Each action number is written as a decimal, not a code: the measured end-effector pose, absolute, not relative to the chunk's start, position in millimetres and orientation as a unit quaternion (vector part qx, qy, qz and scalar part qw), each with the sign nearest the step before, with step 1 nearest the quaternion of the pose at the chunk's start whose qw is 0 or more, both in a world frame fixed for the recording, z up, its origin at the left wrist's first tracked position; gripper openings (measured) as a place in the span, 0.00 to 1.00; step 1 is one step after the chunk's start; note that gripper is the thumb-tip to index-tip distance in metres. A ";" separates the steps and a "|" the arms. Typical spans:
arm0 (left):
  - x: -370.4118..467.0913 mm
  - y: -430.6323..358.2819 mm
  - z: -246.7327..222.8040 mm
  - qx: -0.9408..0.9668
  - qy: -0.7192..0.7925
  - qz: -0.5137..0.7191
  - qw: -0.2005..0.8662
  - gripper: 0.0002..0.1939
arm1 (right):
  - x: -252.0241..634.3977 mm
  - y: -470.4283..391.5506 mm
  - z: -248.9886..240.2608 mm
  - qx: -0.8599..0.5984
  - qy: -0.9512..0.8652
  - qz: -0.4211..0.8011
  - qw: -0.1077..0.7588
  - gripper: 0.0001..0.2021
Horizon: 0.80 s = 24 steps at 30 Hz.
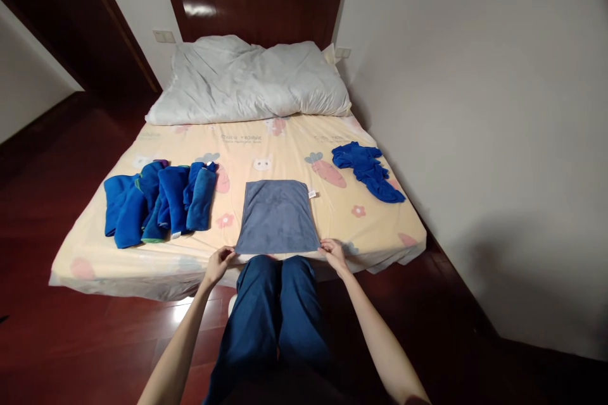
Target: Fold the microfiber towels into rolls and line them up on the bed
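A grey-blue towel [277,218] lies spread flat near the front edge of the bed, with a small white tag at its right side. My left hand [221,262] pinches the towel's near left corner. At the near right corner, my right hand [333,254] has its fingers closed on the towel too. To the left lie several rolled or folded blue towels [128,215], side by side in a row. A crumpled pile of blue cloth [365,169] rests on the right part of the bed.
The bed [285,152] has a pale yellow sheet with carrots and rabbits. A bunched grey-white quilt [251,79] lies before the dark wooden headboard [256,3]. A wall [475,107] runs along the right. My legs [278,316] touch or nearly touch the bed's front edge.
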State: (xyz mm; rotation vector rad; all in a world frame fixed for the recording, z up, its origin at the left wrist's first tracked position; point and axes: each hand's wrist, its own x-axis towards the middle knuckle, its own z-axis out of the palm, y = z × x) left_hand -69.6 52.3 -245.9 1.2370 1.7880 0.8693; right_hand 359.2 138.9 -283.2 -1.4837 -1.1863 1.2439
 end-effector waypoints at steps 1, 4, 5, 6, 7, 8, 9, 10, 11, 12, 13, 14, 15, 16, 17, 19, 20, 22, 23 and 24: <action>-71.0 53.2 -244.7 0.505 0.708 0.321 0.376 0.23 | 361.5 140.5 -283.9 -0.591 -0.482 0.503 0.406 0.18; -76.7 71.0 -239.8 0.541 0.702 0.276 0.371 0.24 | 366.7 154.2 -285.4 -0.576 -0.506 0.541 0.346 0.20; -79.2 83.1 -238.3 0.541 0.696 0.265 0.390 0.26 | 367.5 162.8 -285.4 -0.569 -0.511 0.555 0.328 0.22; -81.9 98.5 -237.2 0.536 0.691 0.258 0.411 0.30 | 367.3 173.7 -284.8 -0.563 -0.515 0.565 0.315 0.23; -84.7 116.8 -236.6 0.523 0.690 0.256 0.430 0.34 | 366.0 186.9 -283.5 -0.561 -0.518 0.569 0.307 0.24; -87.3 137.7 -236.4 0.504 0.693 0.260 0.444 0.38 | 363.4 202.4 -281.5 -0.562 -0.521 0.566 0.303 0.24; -89.4 160.7 -236.7 0.482 0.698 0.270 0.454 0.40 | 359.1 220.1 -279.0 -0.567 -0.527 0.557 0.302 0.23; -90.9 185.2 -237.5 0.459 0.703 0.286 0.462 0.42 | 353.4 239.6 -276.1 -0.574 -0.534 0.543 0.301 0.21; -91.6 210.4 -238.7 0.435 0.707 0.302 0.468 0.42 | 346.3 260.6 -273.4 -0.585 -0.544 0.522 0.300 0.19; -91.6 235.6 -240.3 0.412 0.713 0.318 0.470 0.42 | 338.1 282.6 -271.2 -0.600 -0.553 0.495 0.300 0.17; -90.7 260.0 -242.2 0.394 0.722 0.330 0.463 0.41 | 329.3 305.0 -270.0 -0.615 -0.561 0.466 0.300 0.15; -89.3 282.8 -244.5 0.380 0.735 0.340 0.448 0.38 | 320.4 327.1 -270.1 -0.632 -0.565 0.438 0.301 0.14; -87.4 303.5 -247.0 0.371 0.750 0.343 0.426 0.34 | 311.8 348.3 -271.6 -0.647 -0.566 0.413 0.302 0.13; -85.3 321.5 -249.8 0.366 0.766 0.342 0.402 0.30 | 304.1 367.9 -274.4 -0.660 -0.565 0.392 0.302 0.12; -83.3 336.4 -253.0 0.367 0.779 0.339 0.378 0.26 | 297.4 385.3 -278.2 -0.671 -0.563 0.376 0.302 0.11; -80.5 357.2 -260.0 0.383 0.794 0.334 0.334 0.19 | 287.3 411.9 -287.5 -0.686 -0.560 0.355 0.300 0.10; -79.9 363.4 -263.7 0.396 0.796 0.335 0.313 0.17 | 283.7 420.7 -292.0 -0.692 -0.561 0.344 0.297 0.08; -80.3 369.8 -270.3 0.419 0.793 0.344 0.277 0.14 | 278.5 429.9 -298.7 -0.704 -0.572 0.318 0.276 0.06; -80.9 371.0 -272.8 0.427 0.791 0.350 0.264 0.13 | 276.4 431.2 -300.5 -0.710 -0.580 0.303 0.262 0.05; -81.3 371.6 -274.3 0.433 0.788 0.355 0.255 0.13 | 274.7 431.1 -301.2 -0.713 -0.589 0.287 0.249 0.05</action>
